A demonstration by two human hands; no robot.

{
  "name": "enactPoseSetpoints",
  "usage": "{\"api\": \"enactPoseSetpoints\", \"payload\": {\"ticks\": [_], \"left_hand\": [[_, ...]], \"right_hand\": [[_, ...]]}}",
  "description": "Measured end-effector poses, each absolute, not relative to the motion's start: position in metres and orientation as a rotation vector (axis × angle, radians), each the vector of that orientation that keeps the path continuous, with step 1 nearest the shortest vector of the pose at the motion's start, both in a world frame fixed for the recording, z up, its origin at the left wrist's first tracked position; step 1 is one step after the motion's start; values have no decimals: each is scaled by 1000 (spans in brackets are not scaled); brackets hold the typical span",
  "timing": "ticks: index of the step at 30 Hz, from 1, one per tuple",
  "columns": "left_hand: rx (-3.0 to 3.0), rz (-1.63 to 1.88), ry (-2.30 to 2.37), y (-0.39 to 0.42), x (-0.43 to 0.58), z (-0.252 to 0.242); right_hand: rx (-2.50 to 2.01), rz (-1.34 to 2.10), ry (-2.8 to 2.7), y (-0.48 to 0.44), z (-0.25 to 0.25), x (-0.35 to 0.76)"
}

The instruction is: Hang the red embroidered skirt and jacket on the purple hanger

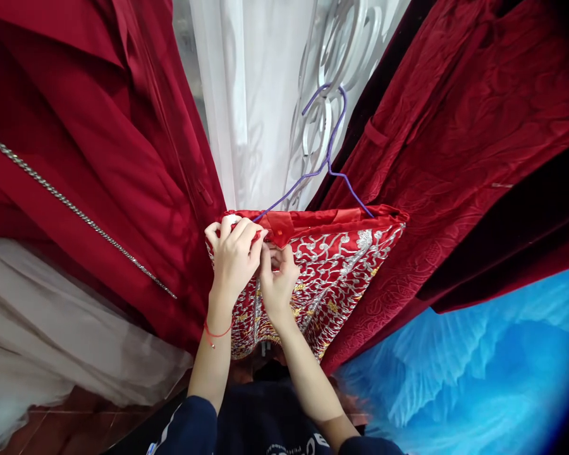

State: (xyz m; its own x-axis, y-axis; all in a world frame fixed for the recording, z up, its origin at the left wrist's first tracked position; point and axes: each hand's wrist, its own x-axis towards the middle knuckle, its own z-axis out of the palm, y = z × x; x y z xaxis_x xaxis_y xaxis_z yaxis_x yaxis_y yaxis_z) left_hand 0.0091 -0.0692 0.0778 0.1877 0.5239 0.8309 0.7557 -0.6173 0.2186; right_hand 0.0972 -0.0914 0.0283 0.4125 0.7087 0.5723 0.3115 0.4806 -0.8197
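A red garment with silver and gold embroidery, perhaps a skirt, hangs in front of me with its open top edge facing up. The purple wire hanger reaches down into that edge. My left hand is closed over the garment's upper left edge, fingers bent around the red fabric. Just beside it, my right hand pinches at the front of the same edge, thumb and fingertips together. A smooth red lining shows inside the top. What lies between the right fingertips is partly hidden.
Dark red garments hang close on the left, one with a silver chain-like trim. On the right hangs a patterned red garment above bright blue tulle. Behind are white curtains and a white scrolled metal frame.
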Motion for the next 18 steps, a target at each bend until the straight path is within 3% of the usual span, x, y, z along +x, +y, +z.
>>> {"api": "enactPoseSetpoints", "payload": {"ticks": [7,18], "left_hand": [[-2127,-1531,-1260,-60,8,73],[-2053,-1648,-1262,-43,14,59]], "right_hand": [[-1203,257,-1239,-87,2,95],[-1607,24,-1533,-102,-121,107]]}}
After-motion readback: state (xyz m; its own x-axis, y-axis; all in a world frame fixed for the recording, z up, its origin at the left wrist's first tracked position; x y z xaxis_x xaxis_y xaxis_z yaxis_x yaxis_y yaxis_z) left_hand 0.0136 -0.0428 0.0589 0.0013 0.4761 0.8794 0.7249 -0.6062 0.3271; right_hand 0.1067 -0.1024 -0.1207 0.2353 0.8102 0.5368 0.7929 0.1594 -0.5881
